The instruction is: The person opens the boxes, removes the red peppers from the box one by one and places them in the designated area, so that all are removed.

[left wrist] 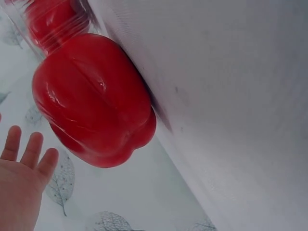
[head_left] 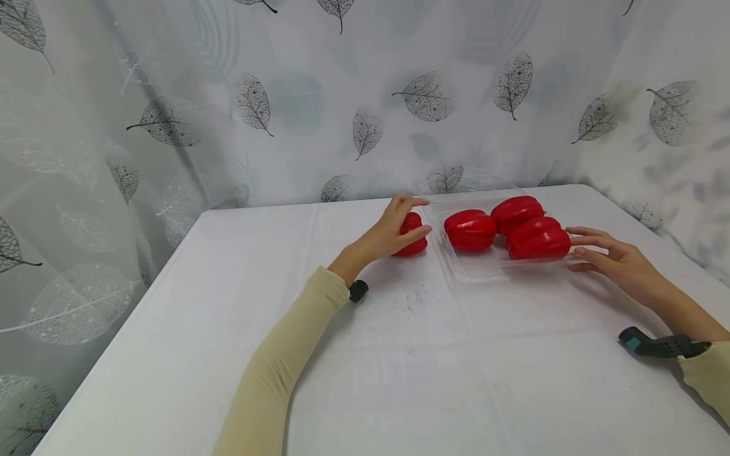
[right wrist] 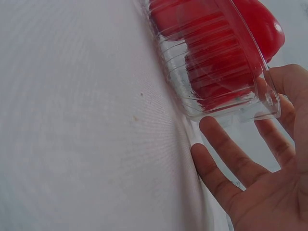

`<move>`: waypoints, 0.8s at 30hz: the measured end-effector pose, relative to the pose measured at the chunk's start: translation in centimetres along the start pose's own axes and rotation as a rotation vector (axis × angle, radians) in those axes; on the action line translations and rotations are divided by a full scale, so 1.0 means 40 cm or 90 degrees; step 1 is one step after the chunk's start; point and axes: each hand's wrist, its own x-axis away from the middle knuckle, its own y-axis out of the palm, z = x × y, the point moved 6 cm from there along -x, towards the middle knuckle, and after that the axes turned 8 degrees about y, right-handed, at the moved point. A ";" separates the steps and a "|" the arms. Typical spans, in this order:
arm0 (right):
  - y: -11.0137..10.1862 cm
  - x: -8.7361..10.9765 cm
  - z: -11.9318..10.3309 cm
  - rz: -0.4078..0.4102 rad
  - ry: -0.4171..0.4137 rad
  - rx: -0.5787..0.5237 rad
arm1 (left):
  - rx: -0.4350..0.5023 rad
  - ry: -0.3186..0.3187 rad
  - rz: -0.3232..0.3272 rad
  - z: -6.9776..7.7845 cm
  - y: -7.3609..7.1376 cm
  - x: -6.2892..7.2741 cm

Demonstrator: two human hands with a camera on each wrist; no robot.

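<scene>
A red bell pepper (head_left: 412,235) lies on the table left of a clear plastic container (head_left: 469,271). My left hand (head_left: 393,228) reaches around it with thumb and fingers spread; in the left wrist view a gap shows between the fingertips (left wrist: 34,144) and the pepper (left wrist: 94,98). Three more red peppers, a left one (head_left: 470,230), a back one (head_left: 518,214) and a front one (head_left: 538,239), sit inside the container. At its right end is my right hand (head_left: 618,259), fingers loosely spread. One finger appears to touch the container wall (right wrist: 226,113) in the right wrist view.
A white cloth covers the table (head_left: 399,367). Behind it hangs a pale curtain (head_left: 308,114) with a leaf print. Dark bands sit on both wrists, the right one (head_left: 664,345) showing more fully. Small dark marks (head_left: 409,301) dot the cloth before the container.
</scene>
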 end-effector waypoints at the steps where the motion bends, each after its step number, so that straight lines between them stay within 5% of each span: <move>1: 0.000 0.001 0.000 0.000 -0.001 -0.001 | 0.000 0.002 -0.003 0.002 0.002 -0.001; 13: -0.004 -0.001 0.002 0.001 0.015 0.008 | -0.035 0.074 -0.022 0.050 0.022 -0.014; 24: -0.005 -0.001 0.007 0.008 0.012 0.010 | -0.054 0.101 -0.058 0.098 0.056 -0.018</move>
